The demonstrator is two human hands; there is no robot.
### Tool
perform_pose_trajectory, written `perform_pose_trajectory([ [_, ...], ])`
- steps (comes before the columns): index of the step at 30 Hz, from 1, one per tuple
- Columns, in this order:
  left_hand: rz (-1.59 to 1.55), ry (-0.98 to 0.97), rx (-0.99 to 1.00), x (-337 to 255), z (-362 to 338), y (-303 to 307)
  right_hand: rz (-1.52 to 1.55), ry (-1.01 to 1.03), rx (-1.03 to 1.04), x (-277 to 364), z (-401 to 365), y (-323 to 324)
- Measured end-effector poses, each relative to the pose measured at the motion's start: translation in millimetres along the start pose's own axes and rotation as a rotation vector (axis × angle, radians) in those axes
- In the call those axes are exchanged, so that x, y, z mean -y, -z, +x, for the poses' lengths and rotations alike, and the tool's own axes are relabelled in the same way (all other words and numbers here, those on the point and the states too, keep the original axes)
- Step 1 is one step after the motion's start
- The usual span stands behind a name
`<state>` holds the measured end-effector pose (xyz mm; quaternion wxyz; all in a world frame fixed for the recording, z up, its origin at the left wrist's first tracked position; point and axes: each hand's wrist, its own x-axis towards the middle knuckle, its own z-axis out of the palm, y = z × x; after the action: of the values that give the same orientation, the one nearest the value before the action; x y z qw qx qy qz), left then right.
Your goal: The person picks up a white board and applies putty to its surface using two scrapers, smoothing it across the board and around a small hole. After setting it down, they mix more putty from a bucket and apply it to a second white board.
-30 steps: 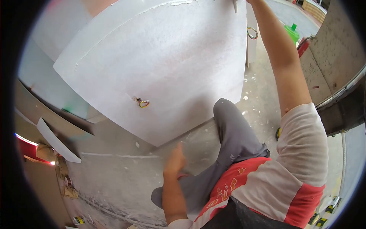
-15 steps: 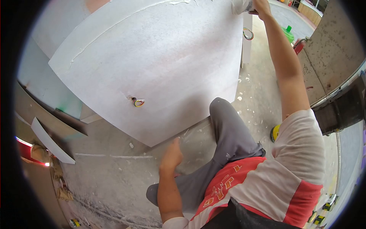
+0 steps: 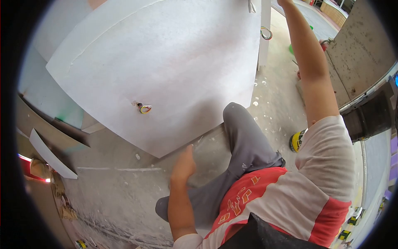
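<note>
A large white panel (image 3: 178,62) leans in front of me, with a raised line of white putty (image 3: 112,35) along its upper left part. A small loop of coloured wires (image 3: 145,108) pokes out of a hole low in the panel. Another wire loop (image 3: 266,33) hangs at its right edge. A thick white dab (image 3: 251,6) shows at the top. My right hand (image 3: 285,2) reaches up past the top edge of the view; its fingers and anything in them are cut off. My left hand (image 3: 184,162) hangs empty below the panel's lower corner, fingers stretched out.
A yellow and black can (image 3: 297,141) stands on the stained concrete floor (image 3: 120,191) by my right side. A dark drum (image 3: 369,114) and a scuffed board (image 3: 360,54) are at the right. A curved white strip (image 3: 52,155) lies at the left.
My right hand has moved up, almost out of view, along with the greyish-white thing it held against the panel's top. The view has shifted slightly; my left hand stays much the same.
</note>
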<state>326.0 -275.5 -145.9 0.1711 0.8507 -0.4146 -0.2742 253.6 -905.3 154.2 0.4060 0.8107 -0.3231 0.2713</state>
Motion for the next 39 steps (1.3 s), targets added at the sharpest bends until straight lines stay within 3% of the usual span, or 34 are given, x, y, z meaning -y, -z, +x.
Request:
perform_pose_trajectory([
  [2,0.004,0.004,-0.001,-0.7,-0.7,1.2,0.155,-0.157,-0.038,-6.2,-16.6,-26.9],
  [8,0.069,0.029,0.031,4.7,-2.5,1.2,0.317,-0.267,0.269,30.1,-25.1,-12.5],
  [10,0.083,0.062,0.047,-2.5,-2.3,3.6,0.569,-0.535,-0.131,83.8,-16.6,17.2],
  [12,0.061,0.037,0.039,-1.4,0.1,-0.3,0.708,-0.585,-0.06,118.3,-4.5,17.9],
  [14,0.066,0.016,0.036,0.5,3.5,-2.4,0.778,-0.492,-0.129,129.1,-22.8,47.1],
  [15,0.076,0.01,0.038,0.8,4.3,-4.4,0.653,-0.375,-0.125,117.0,-25.8,22.7],
  [17,0.085,0.015,0.043,-1.2,4.0,-3.1,1.095,-0.448,-0.198,78.8,-56.9,39.2],
  [18,0.082,0.023,0.049,-3.3,3.4,-2.6,1.117,-0.509,-0.105,62.0,-73.9,56.8],
  [19,0.075,0.031,0.055,-6.1,4.0,-2.5,1.34,-0.727,-0.069,59.8,-89.4,88.2],
  [20,0.078,0.03,0.072,-7.8,4.4,-2.2,1.349,-0.684,-0.149,45.8,-100.0,60.7],
  [21,0.083,0.029,0.093,-9.0,4.2,-2.1,1.02,-0.663,0.047,27.2,-109.5,61.0],
  [25,0.1,0.032,0.115,-3.2,5.6,-9.2,1.049,-0.731,-0.215,32.3,-129.5,22.7],
  [28,0.152,0.039,0.119,-1.6,6.1,-12.4,1.145,-0.723,-0.561,65.8,-122.1,18.7],
  [29,0.152,0.042,0.114,1.7,6.9,-16.0,1.149,-0.679,-0.475,73.0,-121.6,21.8],
  [32,0.157,0.054,0.11,8.2,9.9,-21.6,0.811,-0.309,-0.647,90.7,-109.4,-21.6],
  [35,0.16,0.075,0.133,6.3,10.0,-20.9,0.562,-0.306,-0.434,105.8,-126.7,-18.2],
  [39,0.145,0.103,0.143,3.1,11.1,-19.8,0.53,-0.235,-0.309,91.5,-151.3,-11.5],
])
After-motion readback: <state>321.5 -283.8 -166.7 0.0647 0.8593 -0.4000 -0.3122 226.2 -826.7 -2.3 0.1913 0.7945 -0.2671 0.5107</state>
